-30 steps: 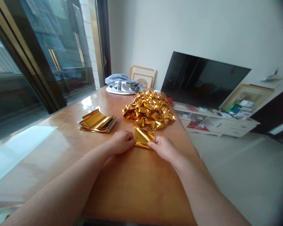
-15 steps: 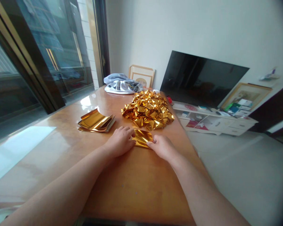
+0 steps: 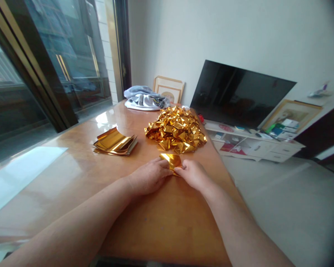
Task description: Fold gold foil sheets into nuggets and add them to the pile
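Just short of the gold heap [image 3: 178, 128], the right hand [image 3: 194, 175] pinches a gold sheet [image 3: 172, 159] near the table's [image 3: 156, 230] right edge, the left hand's [image 3: 150, 175] hold unclear.

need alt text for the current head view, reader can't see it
A person's right hand pinches a shiny gold sheet on a glossy brown table while the left hand touches it. Beyond lies a heap of folded gold pieces, a stack of gold sheets to its left, a dark television behind.
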Available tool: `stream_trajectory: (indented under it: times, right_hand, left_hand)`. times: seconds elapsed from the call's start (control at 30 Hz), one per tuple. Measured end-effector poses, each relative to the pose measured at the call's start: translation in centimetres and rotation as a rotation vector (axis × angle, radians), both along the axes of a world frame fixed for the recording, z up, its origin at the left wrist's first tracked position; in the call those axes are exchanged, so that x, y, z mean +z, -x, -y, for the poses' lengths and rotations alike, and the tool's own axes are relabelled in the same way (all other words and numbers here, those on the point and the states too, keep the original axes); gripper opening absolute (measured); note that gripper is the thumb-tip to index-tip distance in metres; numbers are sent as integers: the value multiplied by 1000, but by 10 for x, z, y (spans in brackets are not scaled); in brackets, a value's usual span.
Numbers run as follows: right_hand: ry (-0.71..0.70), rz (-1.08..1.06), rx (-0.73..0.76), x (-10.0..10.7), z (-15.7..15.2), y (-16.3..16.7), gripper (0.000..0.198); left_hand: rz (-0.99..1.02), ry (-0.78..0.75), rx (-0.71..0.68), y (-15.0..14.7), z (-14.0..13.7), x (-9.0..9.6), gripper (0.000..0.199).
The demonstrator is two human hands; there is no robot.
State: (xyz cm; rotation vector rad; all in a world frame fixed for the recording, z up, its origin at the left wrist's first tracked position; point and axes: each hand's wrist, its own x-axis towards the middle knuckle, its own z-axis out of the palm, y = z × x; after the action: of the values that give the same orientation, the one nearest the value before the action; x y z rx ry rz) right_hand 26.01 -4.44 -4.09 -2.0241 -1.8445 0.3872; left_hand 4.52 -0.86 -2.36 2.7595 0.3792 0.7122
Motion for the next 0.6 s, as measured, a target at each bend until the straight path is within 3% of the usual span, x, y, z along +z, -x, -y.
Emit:
stream_trajectory:
  times: [0.6]
  right_hand:
    - [-7, 19, -5, 3, -1, 2, 31]
  left_hand:
    - [-76, -17, 13, 1, 3, 3, 29]
